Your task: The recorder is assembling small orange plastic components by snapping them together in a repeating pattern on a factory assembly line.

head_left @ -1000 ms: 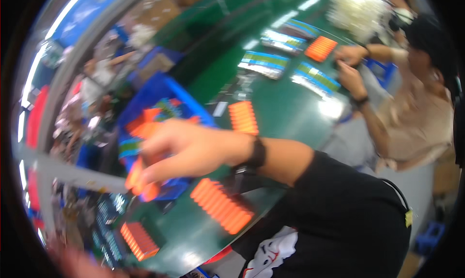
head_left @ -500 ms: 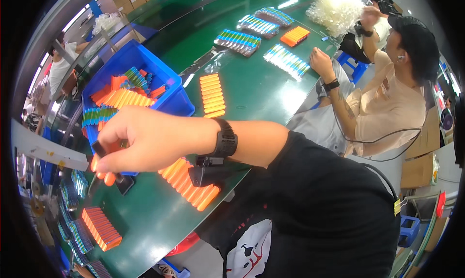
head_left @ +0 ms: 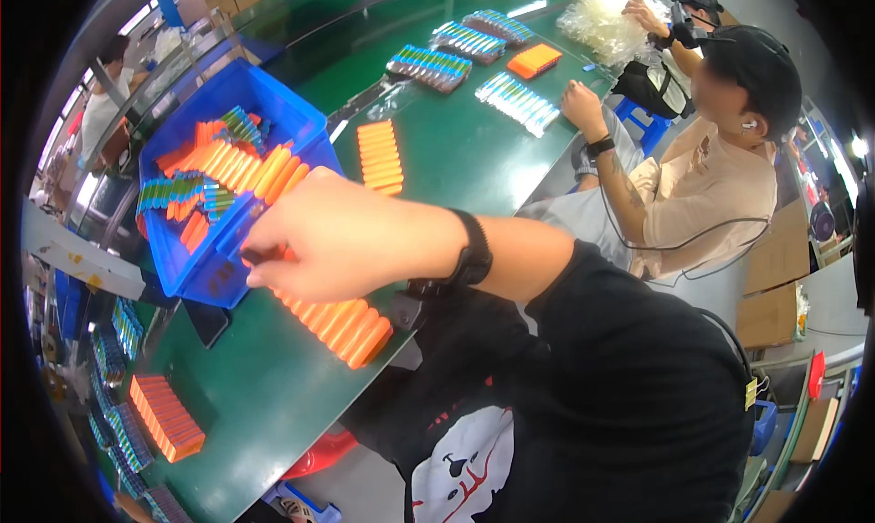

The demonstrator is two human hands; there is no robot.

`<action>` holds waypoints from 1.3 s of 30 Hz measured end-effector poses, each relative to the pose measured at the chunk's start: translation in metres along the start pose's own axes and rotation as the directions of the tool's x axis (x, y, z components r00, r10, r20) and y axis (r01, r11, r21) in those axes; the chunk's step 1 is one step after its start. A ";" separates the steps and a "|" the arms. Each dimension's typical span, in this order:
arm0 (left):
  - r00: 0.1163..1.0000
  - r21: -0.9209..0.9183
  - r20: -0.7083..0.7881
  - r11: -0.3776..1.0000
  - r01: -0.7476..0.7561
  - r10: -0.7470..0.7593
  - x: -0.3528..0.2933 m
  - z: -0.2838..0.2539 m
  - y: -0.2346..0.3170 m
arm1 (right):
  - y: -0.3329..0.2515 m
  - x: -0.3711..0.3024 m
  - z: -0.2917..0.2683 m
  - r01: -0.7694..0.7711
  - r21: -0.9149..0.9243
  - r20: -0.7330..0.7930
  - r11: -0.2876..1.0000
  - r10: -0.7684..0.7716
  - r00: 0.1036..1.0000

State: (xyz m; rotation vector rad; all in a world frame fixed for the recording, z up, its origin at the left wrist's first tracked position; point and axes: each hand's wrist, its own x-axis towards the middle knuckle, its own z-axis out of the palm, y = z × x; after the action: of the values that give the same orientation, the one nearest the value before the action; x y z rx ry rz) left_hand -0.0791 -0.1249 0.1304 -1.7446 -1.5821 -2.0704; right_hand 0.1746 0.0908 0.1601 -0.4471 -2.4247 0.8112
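Grip, right hand [head_left: 355, 236], looked curled; opening, hold unclear; near orange ribbed plastic-looking row [head_left: 342, 329], centre-left. Likely handling; next needed steadiness.

Head-worn fisheye, downward, close above green table [head_left: 260, 372], outer view perhaps unclear

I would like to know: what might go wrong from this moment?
First, the right hand might push the orange row that it partly covers in this view; that row's end lies close to the edge of the green table, so it could fall. Second, the orange pieces near the hand seem to reach over the rim of the blue tub; a bump might dislodge them.
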 end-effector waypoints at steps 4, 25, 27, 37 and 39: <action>1.000 0.027 0.013 1.000 -0.005 0.004 -0.011 -0.007 0.001 | 0.001 -0.001 0.002 0.060 0.068 -0.118 0.996 -0.052 0.992; 0.991 0.178 0.101 0.978 -0.107 0.090 -0.041 -0.012 0.013 | 0.000 0.010 -0.002 -0.057 0.567 -0.038 0.822 0.095 0.995; 0.988 0.178 0.108 0.975 -0.129 0.111 -0.041 -0.007 0.012 | 0.000 0.015 0.004 0.070 0.452 -0.062 0.889 -0.047 0.997; 0.969 0.213 0.165 0.953 -0.215 0.182 -0.045 0.005 0.013 | -0.008 0.015 0.011 0.094 0.564 -0.032 0.820 -0.093 0.995; 0.964 0.222 0.179 0.947 -0.233 0.195 -0.046 0.006 0.013 | -0.011 0.015 0.012 0.054 0.601 0.018 0.797 -0.081 0.997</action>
State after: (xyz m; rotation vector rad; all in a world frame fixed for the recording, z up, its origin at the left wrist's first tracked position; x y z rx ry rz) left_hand -0.0495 -0.1529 0.1042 -1.9268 -1.5234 -1.6069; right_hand 0.1537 0.0834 0.1648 -0.0891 -2.0415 1.4972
